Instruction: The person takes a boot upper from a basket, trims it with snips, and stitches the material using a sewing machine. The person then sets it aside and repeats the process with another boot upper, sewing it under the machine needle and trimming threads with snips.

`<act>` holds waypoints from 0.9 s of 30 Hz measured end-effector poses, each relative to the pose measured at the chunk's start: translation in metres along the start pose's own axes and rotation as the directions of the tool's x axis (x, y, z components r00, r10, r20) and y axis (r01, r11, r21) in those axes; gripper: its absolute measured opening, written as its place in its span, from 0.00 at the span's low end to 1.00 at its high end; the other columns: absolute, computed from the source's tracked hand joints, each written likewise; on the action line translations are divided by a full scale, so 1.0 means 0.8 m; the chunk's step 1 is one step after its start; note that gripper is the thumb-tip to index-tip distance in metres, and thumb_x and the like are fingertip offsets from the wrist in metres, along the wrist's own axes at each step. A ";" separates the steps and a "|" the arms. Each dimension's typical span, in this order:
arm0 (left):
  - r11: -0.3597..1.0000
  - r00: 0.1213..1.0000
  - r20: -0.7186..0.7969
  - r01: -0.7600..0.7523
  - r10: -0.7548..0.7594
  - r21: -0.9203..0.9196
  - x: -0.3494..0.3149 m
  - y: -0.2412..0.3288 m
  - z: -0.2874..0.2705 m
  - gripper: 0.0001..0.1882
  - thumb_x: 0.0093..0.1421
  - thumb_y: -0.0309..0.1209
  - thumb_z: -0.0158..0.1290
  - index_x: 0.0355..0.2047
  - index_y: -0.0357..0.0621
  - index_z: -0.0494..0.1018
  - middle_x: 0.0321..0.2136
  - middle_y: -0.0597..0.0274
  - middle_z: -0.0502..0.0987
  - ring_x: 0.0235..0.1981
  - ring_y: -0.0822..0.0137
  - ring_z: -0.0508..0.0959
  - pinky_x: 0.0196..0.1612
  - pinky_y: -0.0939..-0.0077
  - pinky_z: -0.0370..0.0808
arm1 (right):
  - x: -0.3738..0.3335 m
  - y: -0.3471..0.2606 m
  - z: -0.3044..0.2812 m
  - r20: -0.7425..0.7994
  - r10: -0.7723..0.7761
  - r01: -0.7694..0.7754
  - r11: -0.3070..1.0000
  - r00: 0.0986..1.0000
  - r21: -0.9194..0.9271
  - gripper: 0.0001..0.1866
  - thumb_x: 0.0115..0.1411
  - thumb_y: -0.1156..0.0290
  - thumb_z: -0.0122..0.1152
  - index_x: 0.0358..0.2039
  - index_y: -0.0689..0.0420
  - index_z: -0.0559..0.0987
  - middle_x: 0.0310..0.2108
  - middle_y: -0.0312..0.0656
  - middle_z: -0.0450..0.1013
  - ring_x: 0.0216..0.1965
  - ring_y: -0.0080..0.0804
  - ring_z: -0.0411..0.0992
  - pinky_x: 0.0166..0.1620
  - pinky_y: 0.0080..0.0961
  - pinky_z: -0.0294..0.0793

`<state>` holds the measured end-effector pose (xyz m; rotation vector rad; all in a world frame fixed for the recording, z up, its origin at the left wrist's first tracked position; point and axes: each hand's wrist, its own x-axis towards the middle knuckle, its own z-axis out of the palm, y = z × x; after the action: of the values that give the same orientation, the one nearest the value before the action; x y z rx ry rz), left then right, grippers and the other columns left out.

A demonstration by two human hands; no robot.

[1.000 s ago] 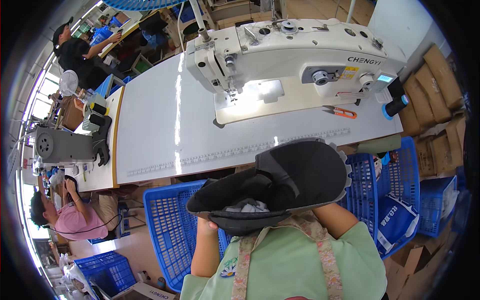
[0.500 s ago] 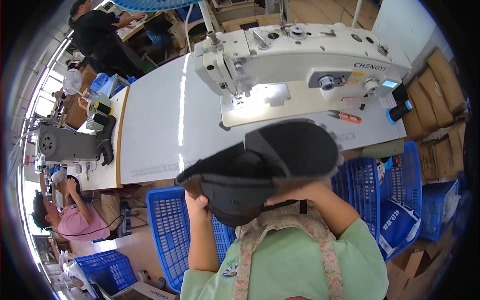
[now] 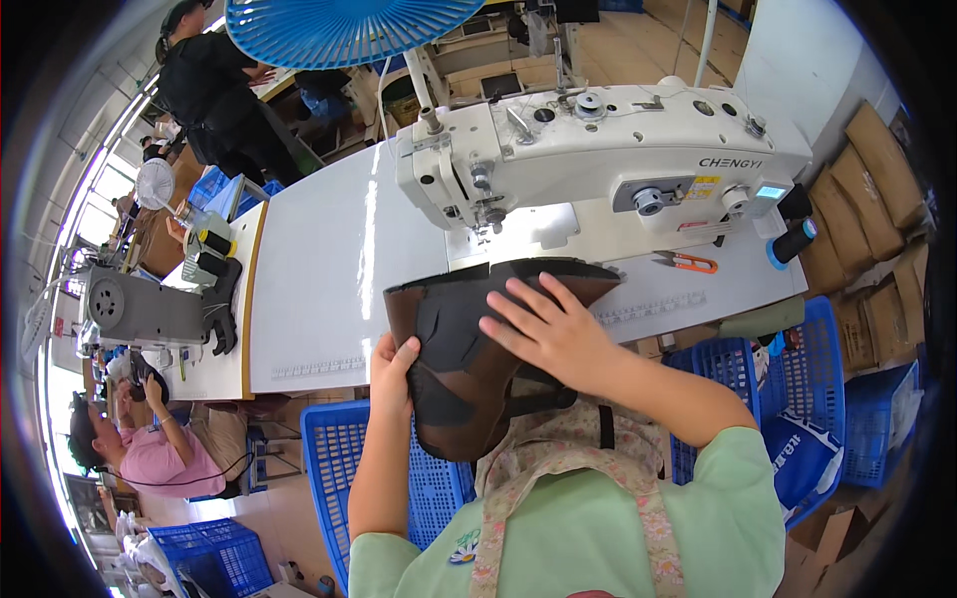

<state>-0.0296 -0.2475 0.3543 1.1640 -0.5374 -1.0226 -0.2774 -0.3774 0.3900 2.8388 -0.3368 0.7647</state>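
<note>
A black and brown boot upper (image 3: 454, 349) is held upright in front of my body, at the near edge of the sewing table. My left hand (image 3: 393, 377) grips its left edge, with the thumb on the near face and the other fingers hidden behind. Spread across the upper's right side lies my right hand (image 3: 558, 334), its fingers stretched out and pressing flat on the material. Just beyond the upper stands a white sewing machine (image 3: 598, 149), its needle area lit. Orange-handled thread snips (image 3: 688, 261) lie on the table right of the upper.
Blue plastic baskets (image 3: 334, 439) stand below the table's near edge, left and right of me. A blue fan (image 3: 349, 30) hangs over the far side. A black thread cone (image 3: 793, 244) sits at the table's right end. Another person (image 3: 169, 453) works at the left.
The boot upper has turned, bringing its broad side into view. My right hand has come from underneath its right end to lie spread on top. My left hand still holds the left edge.
</note>
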 end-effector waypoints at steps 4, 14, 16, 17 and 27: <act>0.995 0.997 0.021 -0.071 0.072 -0.071 -0.015 -0.010 -0.003 0.33 0.50 0.35 0.68 0.53 0.32 0.68 0.46 0.52 0.78 0.46 0.60 0.79 0.52 0.67 0.76 | -0.013 -0.017 0.001 -0.093 -0.024 0.024 1.000 0.995 -0.006 0.27 0.61 0.66 0.50 0.62 0.47 0.68 0.63 0.44 0.64 0.63 0.38 0.63 0.63 0.39 0.61; 0.969 0.987 0.001 -0.155 0.159 -0.192 -0.067 -0.020 -0.005 0.49 0.38 0.45 0.76 0.57 0.37 0.66 0.50 0.53 0.75 0.51 0.58 0.77 0.55 0.64 0.76 | -0.023 -0.051 -0.084 -0.150 -0.105 0.083 0.986 0.983 -0.141 0.23 0.65 0.64 0.46 0.61 0.40 0.72 0.54 0.36 0.74 0.50 0.29 0.74 0.48 0.24 0.66; 0.968 0.989 0.015 -0.144 0.150 -0.206 -0.072 -0.025 -0.009 0.49 0.38 0.46 0.76 0.57 0.37 0.66 0.50 0.53 0.75 0.51 0.58 0.77 0.55 0.64 0.76 | -0.021 -0.054 -0.095 -0.142 -0.123 0.103 0.984 0.982 -0.142 0.23 0.65 0.64 0.47 0.60 0.41 0.72 0.54 0.36 0.75 0.48 0.29 0.74 0.48 0.25 0.66; 0.961 0.992 0.041 -0.105 0.119 -0.257 -0.074 -0.028 -0.010 0.49 0.38 0.46 0.75 0.57 0.37 0.66 0.50 0.53 0.76 0.51 0.58 0.78 0.54 0.64 0.76 | -0.020 -0.054 -0.100 -0.140 -0.141 0.118 0.981 0.980 -0.156 0.23 0.64 0.64 0.47 0.60 0.41 0.73 0.53 0.36 0.75 0.47 0.29 0.75 0.48 0.25 0.66; 0.973 0.997 -0.017 -0.083 0.081 -0.213 -0.080 -0.026 0.011 0.51 0.38 0.50 0.74 0.58 0.36 0.65 0.51 0.52 0.74 0.50 0.58 0.77 0.55 0.64 0.75 | -0.015 -0.049 -0.101 -0.137 -0.160 0.163 0.987 0.978 0.011 0.24 0.57 0.67 0.53 0.55 0.52 0.76 0.42 0.50 0.78 0.37 0.36 0.77 0.36 0.22 0.73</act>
<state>-0.0744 -0.1973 0.3474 0.9472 -0.4533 -0.9789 -0.3156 -0.3193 0.4484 2.7729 -0.0763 0.9261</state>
